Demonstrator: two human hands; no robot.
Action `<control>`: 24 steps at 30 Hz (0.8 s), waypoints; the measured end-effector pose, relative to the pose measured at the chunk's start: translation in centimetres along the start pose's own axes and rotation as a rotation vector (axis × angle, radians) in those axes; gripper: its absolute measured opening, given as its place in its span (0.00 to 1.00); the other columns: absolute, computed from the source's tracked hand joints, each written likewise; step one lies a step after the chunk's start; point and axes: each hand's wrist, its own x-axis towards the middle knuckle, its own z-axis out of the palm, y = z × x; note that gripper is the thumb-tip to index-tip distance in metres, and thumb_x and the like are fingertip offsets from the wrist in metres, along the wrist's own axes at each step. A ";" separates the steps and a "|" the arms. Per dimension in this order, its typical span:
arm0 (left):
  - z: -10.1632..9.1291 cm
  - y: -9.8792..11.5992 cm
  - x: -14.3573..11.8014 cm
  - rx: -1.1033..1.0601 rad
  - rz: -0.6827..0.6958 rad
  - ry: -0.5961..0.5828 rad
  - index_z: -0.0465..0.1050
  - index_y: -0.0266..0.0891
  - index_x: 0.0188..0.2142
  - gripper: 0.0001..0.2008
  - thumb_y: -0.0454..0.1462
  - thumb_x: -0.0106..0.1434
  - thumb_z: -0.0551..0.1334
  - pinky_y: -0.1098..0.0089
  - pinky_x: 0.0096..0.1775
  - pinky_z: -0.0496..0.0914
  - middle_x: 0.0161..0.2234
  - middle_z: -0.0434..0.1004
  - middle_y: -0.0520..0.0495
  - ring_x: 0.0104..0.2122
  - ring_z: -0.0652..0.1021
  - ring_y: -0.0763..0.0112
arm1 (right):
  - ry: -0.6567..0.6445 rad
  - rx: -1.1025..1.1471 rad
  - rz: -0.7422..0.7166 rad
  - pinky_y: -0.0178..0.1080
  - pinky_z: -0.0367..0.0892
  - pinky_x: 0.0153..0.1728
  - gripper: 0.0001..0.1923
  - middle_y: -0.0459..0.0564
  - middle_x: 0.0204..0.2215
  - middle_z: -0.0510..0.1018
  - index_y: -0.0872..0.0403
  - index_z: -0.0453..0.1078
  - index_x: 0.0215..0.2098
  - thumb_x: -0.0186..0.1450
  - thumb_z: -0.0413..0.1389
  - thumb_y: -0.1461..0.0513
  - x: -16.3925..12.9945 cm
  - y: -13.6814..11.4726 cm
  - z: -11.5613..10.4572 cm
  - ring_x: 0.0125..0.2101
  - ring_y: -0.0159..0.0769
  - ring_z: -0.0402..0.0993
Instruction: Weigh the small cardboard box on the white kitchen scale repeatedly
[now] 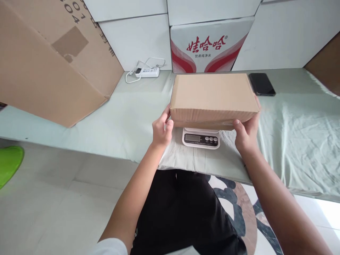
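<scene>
Two hands on one box [212, 92], one per end. Left hand [161, 130]: thumb at the near-left corner, fingers along the left end, partly hidden. Right hand [246, 135]: thumb on the near face, rest round the right end. Both sets part-open to suit the box, and both have hold of it; can't tell how hard. End grip probably because it's too wide for one hand, and it helps hold it level.

Box is over the scale [201, 139], hiding the pan; can't tell if it rests there or is held just above. Panel pokes out on the near side, which should leave display and buttons reachable; display looks blank. Scale is toward the near edge of the worktop [132, 120], likely for reach.

Phone [262, 84] just right of box, power strip [147, 72] far left: both clear of the hands.
</scene>
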 end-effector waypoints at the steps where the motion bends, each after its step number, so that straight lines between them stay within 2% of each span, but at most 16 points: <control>1: 0.0 0.2 -0.1 -0.003 0.005 0.000 0.75 0.46 0.71 0.39 0.65 0.75 0.52 0.62 0.54 0.85 0.62 0.87 0.41 0.64 0.85 0.53 | 0.011 0.000 0.032 0.73 0.53 0.81 0.53 0.55 0.78 0.63 0.39 0.55 0.80 0.65 0.61 0.31 -0.1 0.0 0.0 0.79 0.66 0.59; 4: -0.4 1.3 0.1 -0.015 0.041 0.014 0.76 0.45 0.70 0.39 0.65 0.75 0.53 0.62 0.52 0.85 0.60 0.88 0.39 0.65 0.84 0.52 | 0.016 0.025 0.048 0.72 0.54 0.82 0.53 0.50 0.79 0.61 0.32 0.53 0.81 0.64 0.61 0.29 0.4 -0.8 -0.4 0.81 0.65 0.55; 6: -0.7 2.4 1.2 -0.016 0.090 0.040 0.76 0.45 0.70 0.40 0.66 0.74 0.52 0.62 0.53 0.85 0.60 0.88 0.39 0.65 0.84 0.51 | -0.005 0.055 -0.057 0.73 0.53 0.82 0.53 0.47 0.79 0.61 0.30 0.53 0.81 0.64 0.60 0.28 2.1 -1.8 -0.8 0.81 0.66 0.55; 9: -0.5 2.9 4.8 -0.043 0.154 0.060 0.73 0.50 0.71 0.39 0.67 0.75 0.50 0.58 0.63 0.81 0.62 0.86 0.42 0.68 0.81 0.51 | -0.014 0.070 -0.198 0.71 0.49 0.83 0.52 0.38 0.80 0.60 0.26 0.53 0.81 0.64 0.59 0.27 5.9 -2.4 -1.0 0.82 0.66 0.53; 10: -0.1 2.5 6.3 -0.063 0.164 0.048 0.71 0.52 0.72 0.39 0.68 0.75 0.49 0.57 0.65 0.79 0.64 0.85 0.43 0.69 0.80 0.52 | -0.010 0.063 -0.190 0.68 0.48 0.84 0.49 0.34 0.81 0.57 0.24 0.52 0.80 0.65 0.59 0.30 7.2 -1.9 -0.7 0.83 0.64 0.50; 12: 1.3 0.8 9.2 -0.101 0.160 -0.021 0.71 0.55 0.72 0.40 0.70 0.73 0.50 0.57 0.70 0.74 0.67 0.82 0.45 0.73 0.77 0.53 | 0.087 0.065 -0.192 0.62 0.45 0.86 0.48 0.31 0.83 0.55 0.24 0.53 0.79 0.65 0.60 0.31 9.3 0.0 0.3 0.85 0.58 0.43; 14: 3.1 -1.6 11.1 -0.158 0.070 -0.079 0.73 0.55 0.71 0.42 0.73 0.70 0.52 0.56 0.73 0.71 0.68 0.81 0.45 0.74 0.75 0.53 | 0.151 0.071 -0.147 0.65 0.39 0.86 0.54 0.41 0.84 0.53 0.35 0.51 0.81 0.64 0.60 0.31 10.3 2.6 1.8 0.85 0.60 0.40; 18: 5.6 -5.6 11.4 -0.270 -0.236 -0.079 0.72 0.49 0.72 0.51 0.77 0.66 0.51 0.55 0.77 0.65 0.74 0.76 0.43 0.79 0.69 0.48 | 0.084 0.037 0.105 0.67 0.42 0.85 0.54 0.48 0.83 0.55 0.37 0.49 0.81 0.64 0.56 0.31 9.6 7.0 4.1 0.85 0.58 0.44; 20: 5.8 -6.3 10.8 -0.317 -0.323 -0.093 0.71 0.47 0.73 0.50 0.75 0.68 0.50 0.56 0.77 0.65 0.75 0.74 0.43 0.80 0.67 0.48 | 0.059 0.036 0.155 0.66 0.43 0.85 0.52 0.49 0.82 0.57 0.39 0.50 0.81 0.65 0.56 0.32 8.8 8.0 4.4 0.85 0.58 0.46; 24: 5.5 -6.2 10.3 -0.345 -0.413 -0.129 0.69 0.46 0.74 0.47 0.72 0.72 0.49 0.56 0.78 0.63 0.77 0.71 0.43 0.81 0.65 0.49 | 0.056 0.078 0.231 0.67 0.45 0.85 0.50 0.49 0.81 0.59 0.39 0.54 0.79 0.64 0.59 0.34 8.3 8.7 4.4 0.83 0.59 0.52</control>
